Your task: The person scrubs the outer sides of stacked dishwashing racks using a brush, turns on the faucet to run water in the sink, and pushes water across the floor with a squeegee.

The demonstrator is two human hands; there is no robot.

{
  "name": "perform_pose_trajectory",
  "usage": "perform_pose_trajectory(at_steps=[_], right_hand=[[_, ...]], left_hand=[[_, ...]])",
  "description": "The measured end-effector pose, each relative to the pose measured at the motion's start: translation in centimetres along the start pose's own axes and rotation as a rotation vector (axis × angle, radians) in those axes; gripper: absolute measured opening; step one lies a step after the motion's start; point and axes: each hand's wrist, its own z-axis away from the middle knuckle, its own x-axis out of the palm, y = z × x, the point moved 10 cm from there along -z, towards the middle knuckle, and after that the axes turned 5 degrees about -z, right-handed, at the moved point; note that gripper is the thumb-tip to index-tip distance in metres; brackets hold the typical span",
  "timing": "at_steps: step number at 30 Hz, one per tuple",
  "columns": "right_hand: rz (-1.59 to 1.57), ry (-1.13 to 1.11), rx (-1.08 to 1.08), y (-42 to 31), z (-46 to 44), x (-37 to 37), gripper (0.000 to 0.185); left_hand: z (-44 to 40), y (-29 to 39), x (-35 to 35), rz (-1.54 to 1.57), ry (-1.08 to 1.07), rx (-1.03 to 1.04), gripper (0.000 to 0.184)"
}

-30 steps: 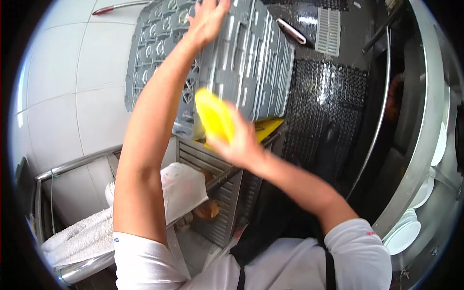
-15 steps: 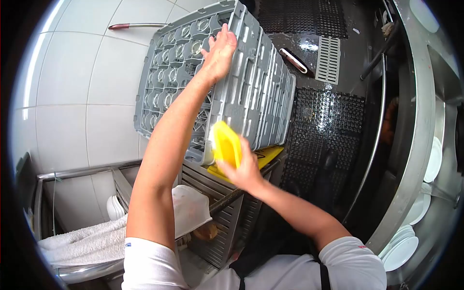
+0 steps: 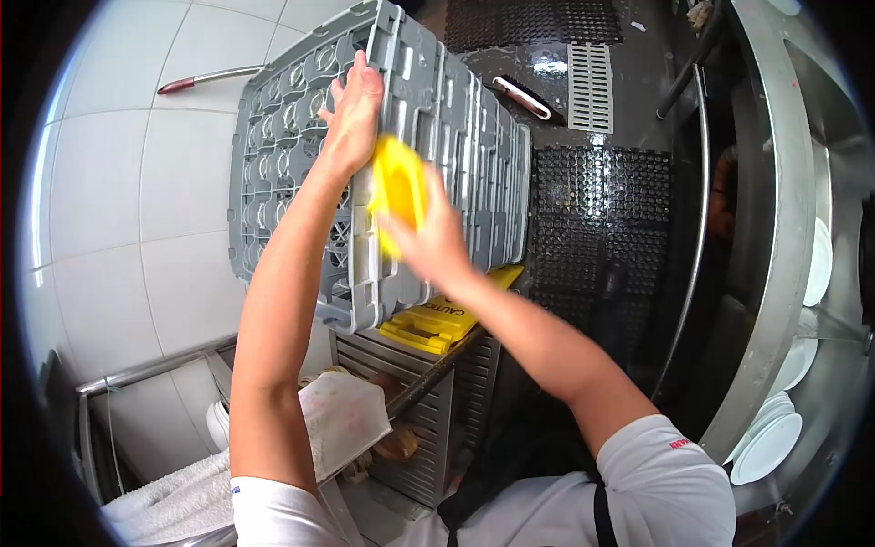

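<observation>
A tall stack of grey glass racks (image 3: 456,173) stands before me, with upturned glasses (image 3: 282,165) in the top rack's compartments. My left hand (image 3: 355,114) lies against the top rack's rim, its fingers stretched out over the edge and gripping nothing. My right hand (image 3: 433,239) is closed around a yellow scrub brush (image 3: 397,187), blurred by motion, up against the racks' near side. The brush's underside is hidden against the rack wall.
Beneath the stack, a yellow caution sign (image 3: 437,324) lies on a slatted metal stand (image 3: 415,383). White plates (image 3: 767,447) line the steel shelf at right. A towel (image 3: 178,488) hangs lower left. Black mats (image 3: 602,205), a floor drain (image 3: 591,87) and another brush (image 3: 524,98) are on the floor.
My right hand has moved the yellow brush upward along the rack's side. My left hand stays on the rim. The view has shifted, so the racks appear further left.
</observation>
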Motion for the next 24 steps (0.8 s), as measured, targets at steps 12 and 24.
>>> perform_pose_trajectory(at_steps=[12, 24], right_hand=[[-0.041, -0.037, 0.120, 0.2, 0.2, 0.3, 0.076], [0.057, -0.032, -0.027, -0.9, -5.9, -0.5, 0.068]], left_hand=[[0.2, 0.0, 0.1, 0.061, -0.037, -0.003, 0.111], [0.4, -0.1, 0.2, 0.089, -0.063, -0.003, 0.109]])
